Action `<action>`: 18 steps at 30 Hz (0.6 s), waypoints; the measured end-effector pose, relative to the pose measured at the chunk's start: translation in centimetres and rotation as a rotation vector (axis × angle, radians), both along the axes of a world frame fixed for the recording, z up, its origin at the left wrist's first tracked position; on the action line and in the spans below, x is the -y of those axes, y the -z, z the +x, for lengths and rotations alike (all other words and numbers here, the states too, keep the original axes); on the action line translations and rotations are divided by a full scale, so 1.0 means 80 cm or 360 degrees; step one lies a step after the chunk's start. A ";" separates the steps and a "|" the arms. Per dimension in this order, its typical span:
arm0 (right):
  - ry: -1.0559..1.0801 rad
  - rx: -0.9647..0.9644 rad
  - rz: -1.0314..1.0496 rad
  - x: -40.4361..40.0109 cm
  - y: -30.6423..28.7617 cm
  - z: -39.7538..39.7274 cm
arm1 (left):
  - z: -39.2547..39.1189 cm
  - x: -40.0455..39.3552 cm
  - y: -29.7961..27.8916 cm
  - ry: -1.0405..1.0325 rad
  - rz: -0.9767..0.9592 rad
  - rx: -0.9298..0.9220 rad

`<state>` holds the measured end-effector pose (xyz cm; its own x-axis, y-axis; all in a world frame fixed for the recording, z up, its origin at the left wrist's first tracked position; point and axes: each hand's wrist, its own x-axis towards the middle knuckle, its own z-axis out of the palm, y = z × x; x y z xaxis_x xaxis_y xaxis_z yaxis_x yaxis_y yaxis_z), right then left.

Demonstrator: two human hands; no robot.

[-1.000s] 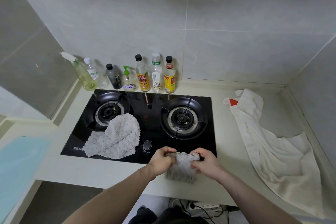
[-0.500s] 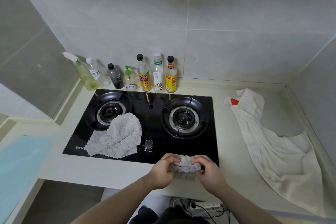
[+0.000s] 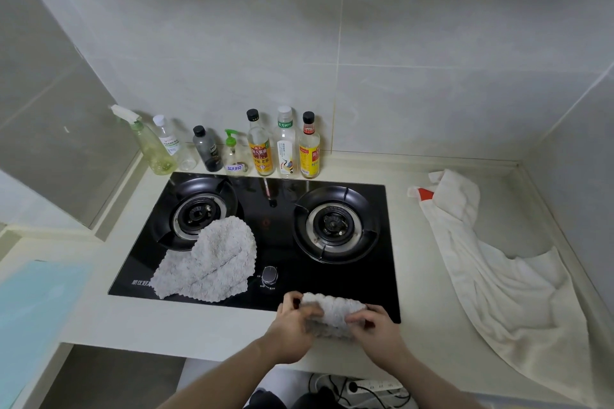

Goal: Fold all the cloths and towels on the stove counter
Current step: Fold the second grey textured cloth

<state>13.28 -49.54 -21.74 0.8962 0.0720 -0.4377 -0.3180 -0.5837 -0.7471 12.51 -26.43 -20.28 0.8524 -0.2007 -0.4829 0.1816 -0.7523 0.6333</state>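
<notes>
A small grey cloth (image 3: 332, 312) is being gripped at the bench's (image 3: 422, 325) front edge, the fingers of the left hand (image 3: 294, 325) and right hand (image 3: 373, 329) clamped on its ends.

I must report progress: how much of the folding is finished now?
Nothing lies finished yet. In hand: both hands, left and right, grip a small grey cloth at the stove's front edge, partly folded. Left: the grey cloth on the burner and the white towel, both loose.
</notes>
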 end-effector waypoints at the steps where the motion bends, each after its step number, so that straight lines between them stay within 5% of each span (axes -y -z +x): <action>1: 0.0003 -0.0018 0.0000 0.000 -0.002 0.001 | 0.000 0.000 -0.001 -0.0018 -0.0009 -0.0029; 18: 0.0332 -0.0250 0.0057 0.001 -0.002 0.008 | 0.003 -0.002 -0.008 -0.0237 -0.0262 -0.0387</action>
